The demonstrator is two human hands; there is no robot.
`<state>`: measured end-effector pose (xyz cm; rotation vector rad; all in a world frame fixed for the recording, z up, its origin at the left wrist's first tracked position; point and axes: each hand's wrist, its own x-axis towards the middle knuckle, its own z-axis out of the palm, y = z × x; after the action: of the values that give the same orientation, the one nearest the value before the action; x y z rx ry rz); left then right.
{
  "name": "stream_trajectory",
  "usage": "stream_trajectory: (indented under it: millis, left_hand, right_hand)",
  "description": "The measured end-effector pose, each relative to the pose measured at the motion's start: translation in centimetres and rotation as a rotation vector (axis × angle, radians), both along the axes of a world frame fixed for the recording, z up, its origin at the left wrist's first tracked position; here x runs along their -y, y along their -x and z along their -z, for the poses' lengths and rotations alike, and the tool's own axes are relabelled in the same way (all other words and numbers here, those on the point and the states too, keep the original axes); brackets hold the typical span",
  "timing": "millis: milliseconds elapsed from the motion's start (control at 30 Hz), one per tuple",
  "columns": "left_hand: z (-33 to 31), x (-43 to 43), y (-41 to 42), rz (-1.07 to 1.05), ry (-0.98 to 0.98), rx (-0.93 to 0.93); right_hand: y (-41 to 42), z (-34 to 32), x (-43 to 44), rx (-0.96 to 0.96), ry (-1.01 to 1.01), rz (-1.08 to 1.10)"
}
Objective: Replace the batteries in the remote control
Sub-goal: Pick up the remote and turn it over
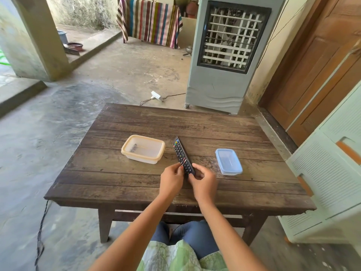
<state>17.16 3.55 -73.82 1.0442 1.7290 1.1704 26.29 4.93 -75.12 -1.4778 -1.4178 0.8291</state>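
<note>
**Black plastic, both hands on the near end**

Black and slim, the remote control lay button-side up near the middle of the wooden table, its far end angled away and a touch to the left. And there were the hands! The left hand pinched the remote's near end from the left side, the right hand closed on that same end from the right, fingers curled narrow around the edges. Whether the near end was lifted off the wood or resting on it, I could not tell.

It looked a light, rigid piece, hard plastic, probably smooth along the sides and a little slippery, so the long edges seemed the sensible place to grip. The battery door would likely sit on the underside, which was hidden; a flip looked due, with a thumb free to slide the cover.

Left of the remote, apart from it, sat the yellow-rimmed container, open, contents unclear. Right of the remote and further off stood the blue-lidded container, closed. Bare planks showed between the remote and each box, and more beyond its far end. The table's near edge ran close behind the wrists, so a dropped cover could roll off there.
</note>
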Motion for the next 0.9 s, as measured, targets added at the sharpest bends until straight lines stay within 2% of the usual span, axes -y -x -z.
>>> stream_trajectory:
  millis: [200, 400, 533, 700, 900]
  left_hand:
    - [-0.1, 0.7, -0.6, -0.011, -0.017, 0.081]
    - [0.5, 0.7, 0.0, 0.000, 0.024, 0.199]
    - [0.2, 0.9, 0.3, 0.030, 0.057, 0.393]
    - [0.5, 1.6, 0.7, 0.141, 0.084, 0.542]
    - [1.5, 2.0, 1.0, 0.163, 0.049, 0.620]
  right_hand:
    - [-0.2, 0.2, 2.6, 0.095, -0.144, -0.066]
    - [-0.7, 1.2, 3.3, 0.000, -0.131, -0.074]
    - [-1.4, 1.7, 3.6, -0.051, -0.123, -0.100]
    - [-2.1, 1.6, 3.0, 0.109, -0.242, -0.076]
    - [-2.6, 0.7, 1.7, 0.424, -0.407, -0.250]
